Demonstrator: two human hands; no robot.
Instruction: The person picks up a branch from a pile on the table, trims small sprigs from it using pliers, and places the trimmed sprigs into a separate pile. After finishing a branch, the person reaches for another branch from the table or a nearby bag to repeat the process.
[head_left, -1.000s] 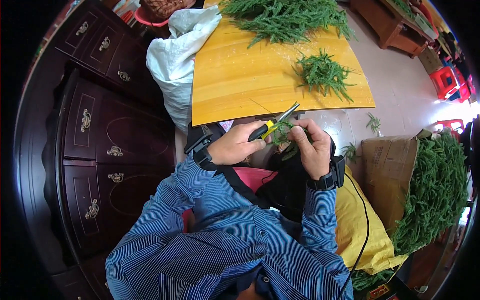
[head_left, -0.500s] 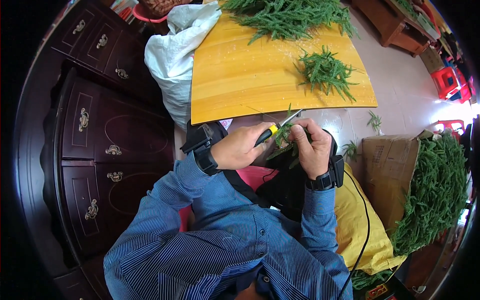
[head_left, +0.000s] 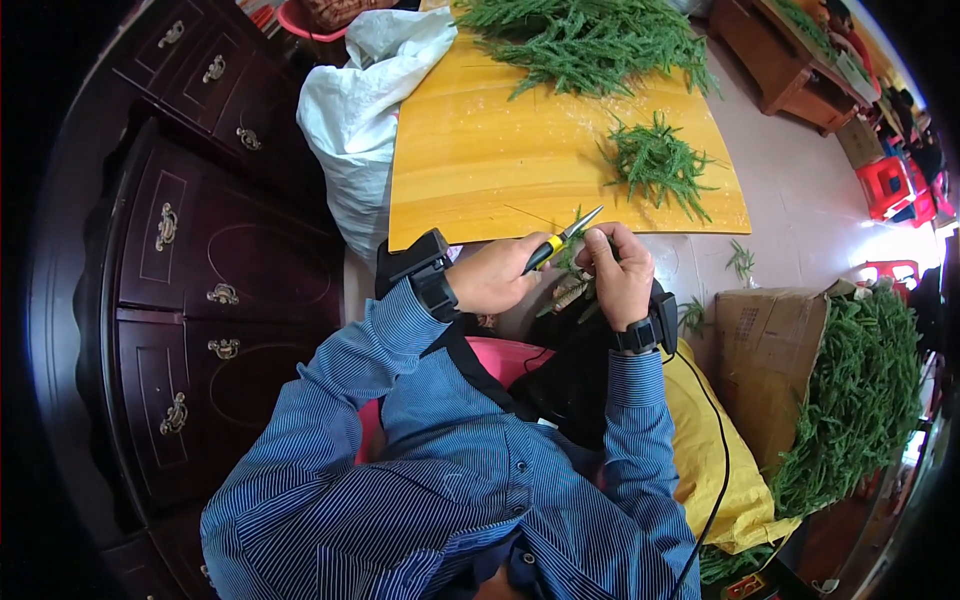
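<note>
My left hand (head_left: 492, 277) is closed round the yellow-and-black handles of a pair of needle-nose pliers (head_left: 552, 247). The slim metal jaws point up and to the right, past the table's near edge. Just right of them, my right hand (head_left: 624, 278) pinches a green plastic fern sprig (head_left: 572, 290) between thumb and fingers. Part of the sprig is hidden by the fingers and pliers. Beyond my hands, on the yellow wooden tabletop (head_left: 470, 165), lie a small heap of similar sprigs (head_left: 660, 165) and a larger pile (head_left: 600, 45) at the far end.
Dark wooden cabinets (head_left: 250, 220) line the left side. A white woven sack (head_left: 350, 120) leans against the table's left edge. To the right are a cardboard box (head_left: 765, 350) stuffed with greenery, a yellow sack (head_left: 715, 460) and loose sprigs (head_left: 740, 260) on the floor. Red stools (head_left: 885, 190) stand farther off.
The pliers and both hands have risen slightly toward the table edge in view. The pliers' tip now overlaps the tabletop. My right hand still pinches the sprig.
</note>
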